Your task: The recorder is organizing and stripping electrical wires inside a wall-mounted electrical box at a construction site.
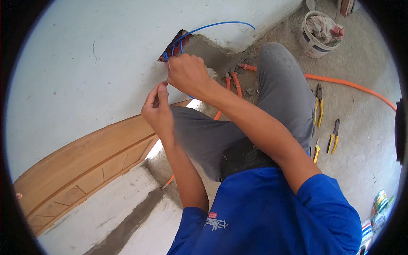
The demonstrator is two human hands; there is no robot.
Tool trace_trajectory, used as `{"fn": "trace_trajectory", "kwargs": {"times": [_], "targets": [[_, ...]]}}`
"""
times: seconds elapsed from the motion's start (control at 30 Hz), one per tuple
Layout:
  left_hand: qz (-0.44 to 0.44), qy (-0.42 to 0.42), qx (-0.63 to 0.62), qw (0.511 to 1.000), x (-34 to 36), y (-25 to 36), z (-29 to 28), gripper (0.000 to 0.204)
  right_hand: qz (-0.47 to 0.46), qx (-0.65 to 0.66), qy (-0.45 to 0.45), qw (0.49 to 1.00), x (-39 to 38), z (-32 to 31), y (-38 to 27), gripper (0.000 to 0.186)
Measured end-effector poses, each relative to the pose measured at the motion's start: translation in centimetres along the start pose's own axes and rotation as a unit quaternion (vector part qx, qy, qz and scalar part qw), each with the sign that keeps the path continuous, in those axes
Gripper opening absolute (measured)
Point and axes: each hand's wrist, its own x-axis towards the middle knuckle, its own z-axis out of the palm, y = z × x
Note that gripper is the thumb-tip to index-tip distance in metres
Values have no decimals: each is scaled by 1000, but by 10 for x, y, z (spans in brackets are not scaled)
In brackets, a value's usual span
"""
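Note:
Several blue wires (212,26) come out of a rough-edged opening (183,37) in the white wall, one long end curving away to the right. My right hand (189,75) is closed just below that opening, its back toward me, and its fingertips are hidden. Beneath it and slightly left, my left hand (158,108) is pinched, with thumb and forefinger pressed together close to the right hand. Whatever lies between the fingers of either hand is too small or covered to make out. A short bit of blue wire shows below my right wrist.
Orange conduits (237,85) rise near the wall, and an orange hose (352,84) runs right. Two yellow-handled pliers (320,100) (335,135) and a yellow-handled tool (316,154) lie on the floor. A white bucket (313,46) stands behind; a wooden panel (93,163) is at left.

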Motion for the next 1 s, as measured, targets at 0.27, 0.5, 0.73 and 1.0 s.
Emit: {"fn": "trace_trajectory", "kwargs": {"times": [0.27, 0.5, 0.73, 1.0], "targets": [[-40, -5, 17, 999, -14, -12, -21, 28, -26, -26, -85, 996, 11, -29, 2, 17], [120, 11, 208, 971, 25, 26, 37, 35, 1, 16, -56, 998, -12, -36, 17, 15], [144, -6, 198, 969, 30, 24, 76, 35, 32, 87, -12, 996, -32, -27, 23, 17], [120, -36, 104, 987, 31, 12, 78, 42, -17, 206, 44, 977, -35, -1, 29, 18]]}}
